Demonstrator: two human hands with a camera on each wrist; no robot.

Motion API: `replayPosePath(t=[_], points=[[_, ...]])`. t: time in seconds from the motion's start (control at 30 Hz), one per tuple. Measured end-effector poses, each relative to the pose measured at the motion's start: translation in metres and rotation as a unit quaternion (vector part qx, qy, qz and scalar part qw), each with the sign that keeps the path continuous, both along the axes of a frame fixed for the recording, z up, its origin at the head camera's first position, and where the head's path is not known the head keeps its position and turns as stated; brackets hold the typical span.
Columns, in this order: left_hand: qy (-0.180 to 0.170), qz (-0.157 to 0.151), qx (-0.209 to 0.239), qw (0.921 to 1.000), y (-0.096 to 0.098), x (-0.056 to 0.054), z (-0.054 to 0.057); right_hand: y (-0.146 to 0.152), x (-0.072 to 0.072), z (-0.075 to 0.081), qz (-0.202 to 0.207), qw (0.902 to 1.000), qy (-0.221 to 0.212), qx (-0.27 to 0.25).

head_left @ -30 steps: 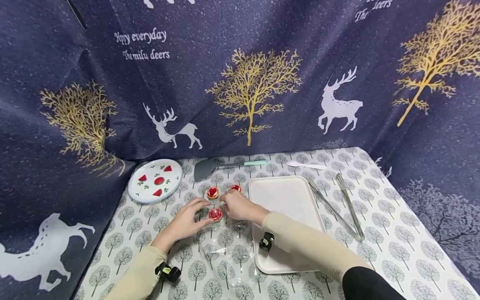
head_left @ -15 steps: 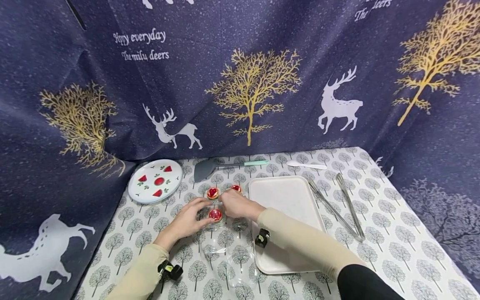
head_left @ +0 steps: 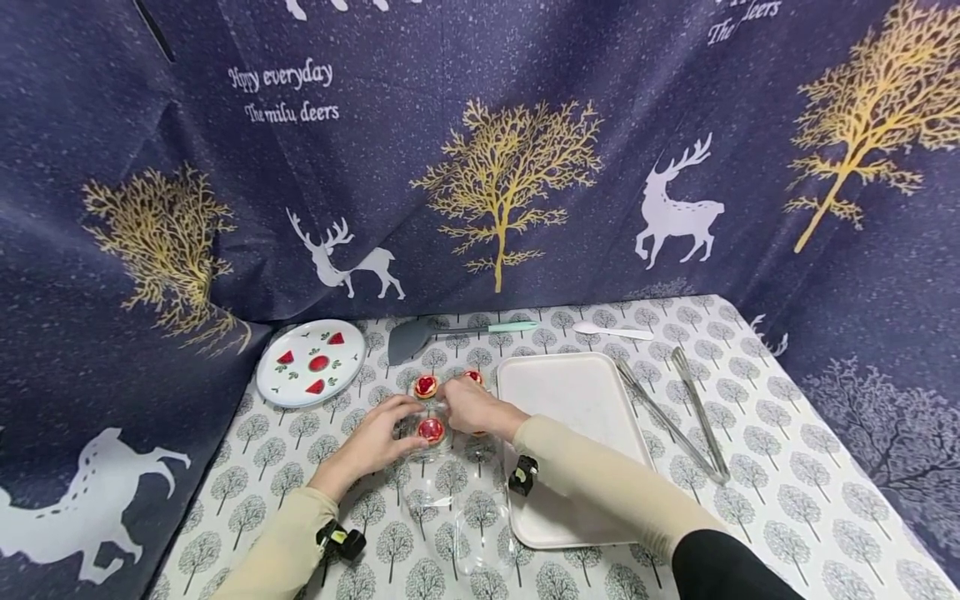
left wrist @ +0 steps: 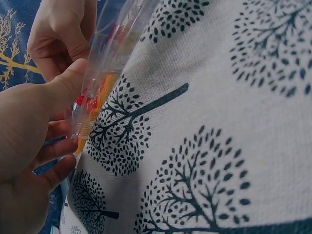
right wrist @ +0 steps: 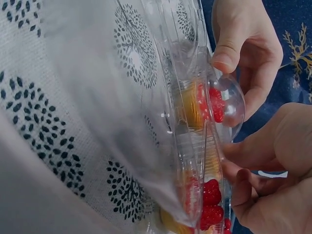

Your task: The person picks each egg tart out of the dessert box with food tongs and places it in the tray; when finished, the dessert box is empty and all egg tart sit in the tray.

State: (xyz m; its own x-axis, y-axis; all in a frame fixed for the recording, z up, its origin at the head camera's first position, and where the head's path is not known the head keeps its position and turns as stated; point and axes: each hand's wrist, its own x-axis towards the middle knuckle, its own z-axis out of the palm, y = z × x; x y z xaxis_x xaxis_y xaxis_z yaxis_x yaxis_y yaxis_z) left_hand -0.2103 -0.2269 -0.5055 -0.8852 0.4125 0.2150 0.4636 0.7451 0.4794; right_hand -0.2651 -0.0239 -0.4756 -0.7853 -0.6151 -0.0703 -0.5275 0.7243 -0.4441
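Note:
A clear plastic container (head_left: 452,490) lies on the table, with several red-topped tarts in its far part. My left hand (head_left: 378,439) grips it beside the near-left tart (head_left: 431,430). In the right wrist view, that hand's thumb and fingers curve round a clear dome (right wrist: 235,105) over this tart. My right hand (head_left: 474,407) has curled fingers and pinches at the plastic between the tarts. Beyond the hands sit a far-left tart (head_left: 426,385) and a far-right tart (head_left: 474,377), the latter partly covered by the right hand. Another tart is mostly hidden under the right hand.
A white tray (head_left: 573,500) lies right of the container, under the right forearm. Metal tongs (head_left: 701,417) lie farther right. At the back are a plate with watermelon prints (head_left: 300,333), a grey spatula with a mint handle (head_left: 408,340) and a white spoon (head_left: 615,331).
My right hand has shifted slightly left, its wrist moving off the tray a little. A bit of red now shows below it. The left hand stays nearly still.

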Motion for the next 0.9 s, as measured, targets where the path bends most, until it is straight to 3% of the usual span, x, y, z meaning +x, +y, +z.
replayPosePath(t=[0.37,0.73,0.9], points=[[0.025,-0.009,-0.007,0.9996,0.0025,0.0004,0.0016,-0.0006,-0.0044,-0.0007,0.019,0.9996,0.019,0.003],[0.036,-0.01,-0.005,0.9993,0.0034,0.002,-0.0007,-0.0058,-0.0054,0.0043,0.029,0.9961,0.005,0.083],[0.045,-0.012,-0.006,0.9989,0.0029,0.0018,-0.0022,-0.0065,-0.0071,0.0069,0.035,0.9951,0.005,0.092]])
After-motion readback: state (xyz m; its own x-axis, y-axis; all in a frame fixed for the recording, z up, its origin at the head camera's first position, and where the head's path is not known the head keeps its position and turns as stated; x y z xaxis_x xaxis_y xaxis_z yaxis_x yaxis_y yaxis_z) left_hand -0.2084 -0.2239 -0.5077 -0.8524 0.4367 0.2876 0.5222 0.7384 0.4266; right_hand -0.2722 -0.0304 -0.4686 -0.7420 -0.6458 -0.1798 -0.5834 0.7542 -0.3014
